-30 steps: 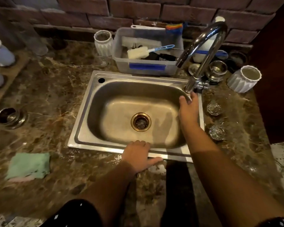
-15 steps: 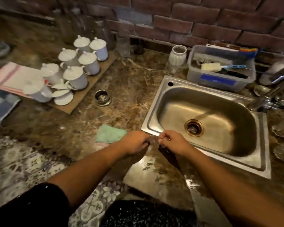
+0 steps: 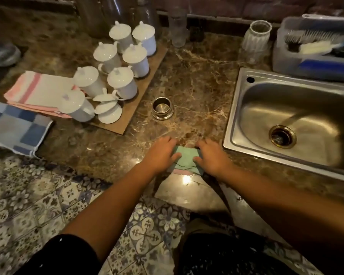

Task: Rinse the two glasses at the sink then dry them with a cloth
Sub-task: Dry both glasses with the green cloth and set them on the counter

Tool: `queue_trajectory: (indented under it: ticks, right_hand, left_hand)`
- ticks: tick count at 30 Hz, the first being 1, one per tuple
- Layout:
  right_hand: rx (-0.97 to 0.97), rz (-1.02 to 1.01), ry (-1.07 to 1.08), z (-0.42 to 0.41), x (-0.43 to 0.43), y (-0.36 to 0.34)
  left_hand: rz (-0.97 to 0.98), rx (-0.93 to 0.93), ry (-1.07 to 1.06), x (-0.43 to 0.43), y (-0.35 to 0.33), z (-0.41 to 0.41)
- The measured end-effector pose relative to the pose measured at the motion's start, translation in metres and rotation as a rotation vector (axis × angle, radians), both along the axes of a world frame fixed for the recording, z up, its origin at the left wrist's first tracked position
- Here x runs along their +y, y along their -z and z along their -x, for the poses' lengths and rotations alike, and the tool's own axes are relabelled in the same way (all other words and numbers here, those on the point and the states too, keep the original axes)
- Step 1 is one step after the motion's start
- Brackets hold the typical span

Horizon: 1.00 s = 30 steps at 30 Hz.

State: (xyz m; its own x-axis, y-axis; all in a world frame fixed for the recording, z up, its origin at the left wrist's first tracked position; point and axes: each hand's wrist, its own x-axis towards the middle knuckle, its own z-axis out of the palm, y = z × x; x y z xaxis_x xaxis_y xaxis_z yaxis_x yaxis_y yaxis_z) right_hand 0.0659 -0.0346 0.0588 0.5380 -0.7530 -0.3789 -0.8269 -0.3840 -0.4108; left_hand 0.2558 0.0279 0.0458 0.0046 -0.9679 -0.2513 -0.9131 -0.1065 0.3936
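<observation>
Both palms down on green cloth [image 3: 187, 158] at near edge of counter [image 3: 197, 80]: left hand [image 3: 161, 153] over its left side, right hand [image 3: 211, 157] over its right, fingers spread flat, pressing rather than pinching; whether any fold is actually gripped, cannot tell. Pink strip peeking out under cloth's near edge. Largest first from there: marble counter, then steel sink [image 3: 298, 118] to the right, basin bare, drain [image 3: 282, 136] open. Grey tub [image 3: 314, 66] of brushes behind sink. Wooden board [image 3: 139, 100] at left with lidded white cups [image 3: 122, 84]. Checked blue towel [image 3: 14, 128] and pink-striped towel [image 3: 40, 90] at far left. White ribbed jar [image 3: 256, 38] near back wall, tall clear glass [image 3: 178, 30] beside it at some distance. Small steel cup [image 3: 162, 109] well beyond hands.
</observation>
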Motion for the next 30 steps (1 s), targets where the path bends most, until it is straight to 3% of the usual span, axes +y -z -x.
queue_trajectory:
  ticks: [8, 11, 15, 24, 27, 30]
  right_hand:
    - [0.130, -0.049, 0.116, -0.016, -0.002, 0.003]
    - [0.138, -0.075, 0.122, -0.014, 0.000, -0.001]
    - [0.043, -0.165, 0.144, -0.004, 0.003, -0.007]
    - [-0.707, -0.558, 0.781, 0.080, 0.003, -0.049]
    - [-1.016, -0.793, 0.928, 0.119, -0.002, -0.067]
    - [-1.246, -0.994, 0.943, 0.158, -0.008, -0.083]
  left_hand:
    - [-0.071, -0.073, 0.154, -0.031, -0.001, 0.005]
    - [-0.154, 0.027, 0.211, -0.035, -0.009, 0.006]
    - [-0.212, 0.241, 0.137, -0.034, -0.012, 0.005]
    - [-0.264, 0.894, -0.075, -0.045, -0.057, 0.045]
    - [-0.203, 0.934, -0.027, -0.058, -0.088, 0.082]
    - [-0.171, 0.944, 0.052, -0.072, -0.115, 0.123]
